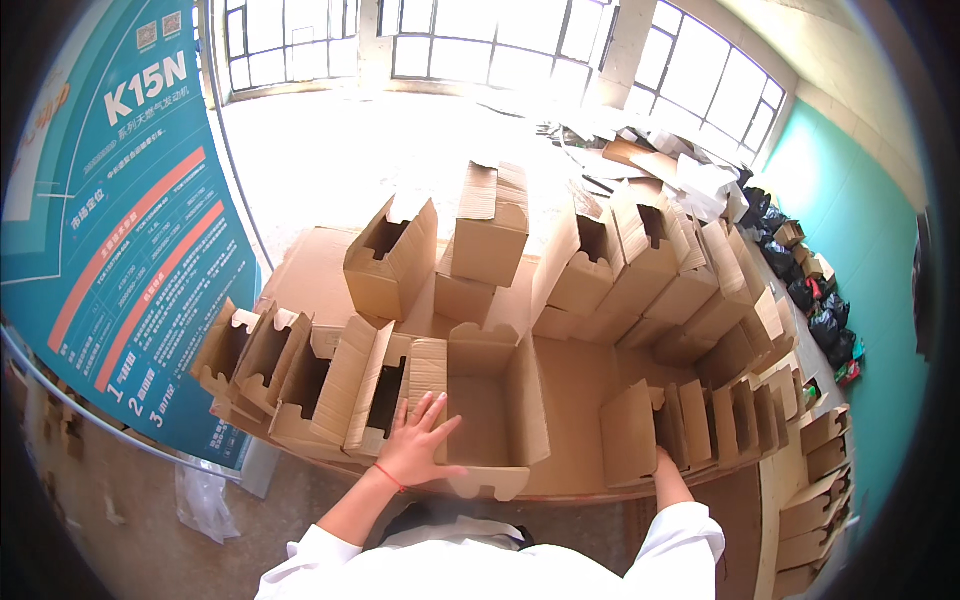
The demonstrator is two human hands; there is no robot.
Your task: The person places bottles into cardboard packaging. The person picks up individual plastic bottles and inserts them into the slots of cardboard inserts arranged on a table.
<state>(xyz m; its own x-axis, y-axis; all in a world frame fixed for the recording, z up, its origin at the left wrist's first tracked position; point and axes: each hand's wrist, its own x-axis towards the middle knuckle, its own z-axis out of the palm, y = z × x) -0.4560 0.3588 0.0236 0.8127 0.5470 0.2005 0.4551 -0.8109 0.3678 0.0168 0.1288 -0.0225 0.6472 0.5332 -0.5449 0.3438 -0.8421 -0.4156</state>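
Note:
An open cardboard box (488, 415) stands in front of me at the table's near edge, with its top flaps up and its inside showing. My left hand (415, 443) lies on its left near corner, fingers spread across the left flap and thumb toward the front flap. A red string circles that wrist. To the right, my right hand (668, 468) reaches to the near end of a row of narrow cardboard boxes (695, 420), beside a tan panel (630, 435). Cardboard hides most of its fingers, so its grip does not show.
Several open boxes (310, 390) line the left side of the cardboard-topped table (570, 400). Taller boxes (490, 225) stand at the back and back right. A blue banner (140, 240) rises at left. More boxes (812, 500) and black bags (825, 325) lie beyond the right edge.

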